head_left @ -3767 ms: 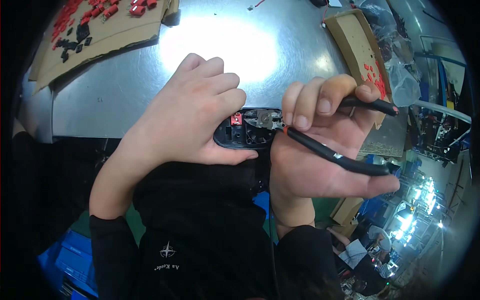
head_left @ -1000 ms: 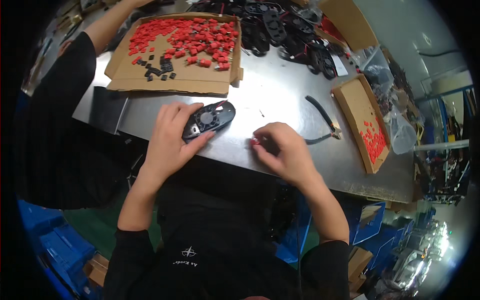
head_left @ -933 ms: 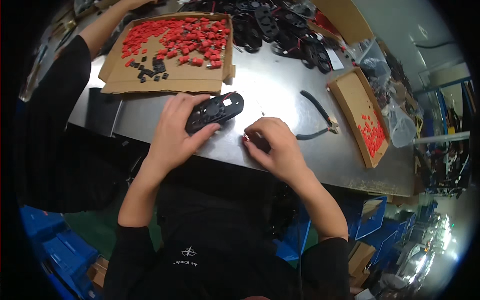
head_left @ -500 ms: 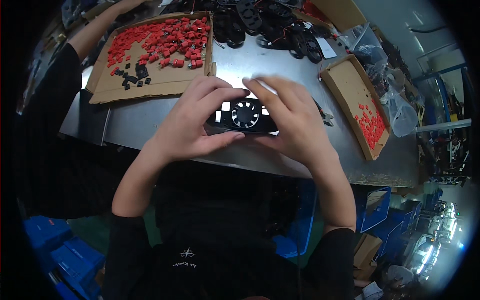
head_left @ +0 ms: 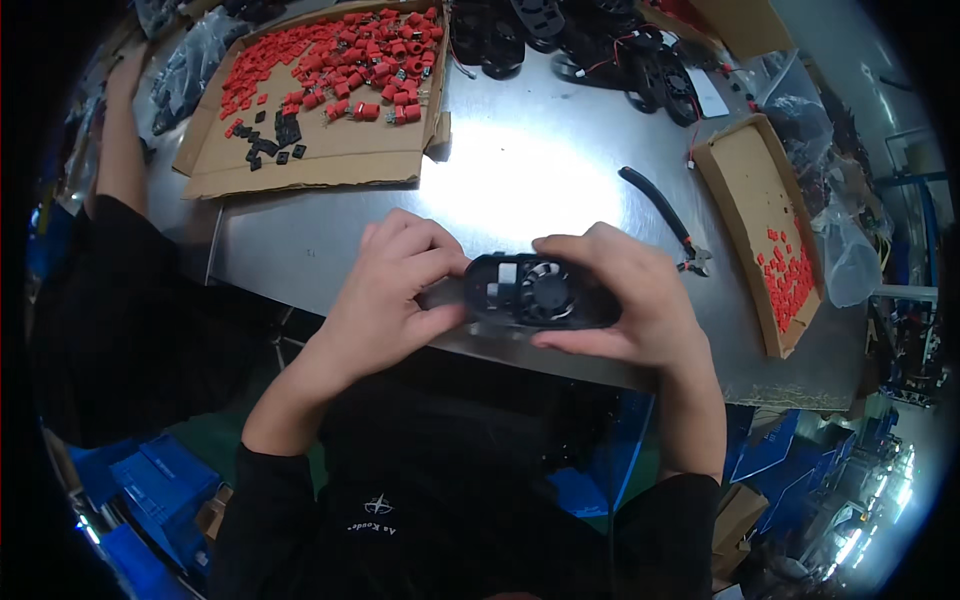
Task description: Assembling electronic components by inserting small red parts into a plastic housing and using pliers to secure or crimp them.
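Note:
A black oval plastic housing with a small round fan (head_left: 549, 290) in it is held above the near edge of the metal table. My right hand (head_left: 645, 295) grips its right end, fingers along the far side and thumb along the near side. At the left end, my left hand (head_left: 390, 290) has its thumb and forefinger on the rim, its other fingers curled. Pale rectangular openings show left of the fan. A pair of cutting pliers (head_left: 665, 215) with dark handles lies on the table beyond my right hand.
A cardboard tray (head_left: 345, 170) of red caps and small black pieces stands at the far left; a narrower tray (head_left: 735, 165) with small red pieces stands right. More black housings (head_left: 490, 40) lie at the back. Another person's arm (head_left: 120, 150) reaches in at left.
The housing and both hands have come nearer and to the right in view. My left hand has slid to the housing's left end. The pliers, mostly covered before, now show fully.

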Tool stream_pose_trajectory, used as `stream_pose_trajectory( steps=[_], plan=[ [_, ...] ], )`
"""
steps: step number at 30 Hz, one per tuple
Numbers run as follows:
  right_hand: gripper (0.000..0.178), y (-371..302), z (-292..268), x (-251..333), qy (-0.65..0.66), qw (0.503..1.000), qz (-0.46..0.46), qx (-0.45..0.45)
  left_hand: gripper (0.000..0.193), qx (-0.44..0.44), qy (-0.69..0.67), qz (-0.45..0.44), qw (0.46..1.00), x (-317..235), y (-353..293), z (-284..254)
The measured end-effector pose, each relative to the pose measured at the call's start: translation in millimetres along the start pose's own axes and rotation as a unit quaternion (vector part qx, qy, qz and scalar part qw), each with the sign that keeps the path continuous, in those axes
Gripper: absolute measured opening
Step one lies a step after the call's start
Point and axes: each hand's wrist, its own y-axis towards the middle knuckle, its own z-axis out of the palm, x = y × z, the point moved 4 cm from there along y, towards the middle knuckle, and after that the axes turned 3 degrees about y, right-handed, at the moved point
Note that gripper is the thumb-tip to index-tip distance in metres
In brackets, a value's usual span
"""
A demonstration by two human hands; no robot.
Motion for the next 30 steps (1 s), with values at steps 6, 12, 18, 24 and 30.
stream_pose_trajectory(
  steps=[6, 12, 18, 24, 30],
  plan=[
    [0.06, 0.4, 17.6, 0.5, -0.016, 0.998, 0.019, 0.062, 0.024, 0.014, -0.007, 0.01, 1.0, 1.1, -0.1, 0.8],
    [0.067, 1.2, 29.2, 0.1, -0.026, 0.998, 0.011, 0.061, 0.021, 0.028, -0.02, -0.013, 0.999, 0.5, 3.3, -0.9],
    [0.067, 1.1, 35.0, 0.9, -0.068, 0.994, 0.008, 0.082, 0.028, 0.052, 0.014, 0.007, 0.999, 1.1, -0.2, -2.1],
    [0.067, -0.2, 35.1, 0.2, -0.056, 0.995, 0.018, 0.075, 0.033, 0.054, -0.021, 0.009, 0.998, 5.4, -6.4, -6.8],
    [0.067, 0.1, 34.8, -2.5, -0.062, 0.994, 0.022, 0.086, 0.04, 0.022, -0.034, 0.042, 0.998, 8.9, -3.5, -5.2]
  ],
)
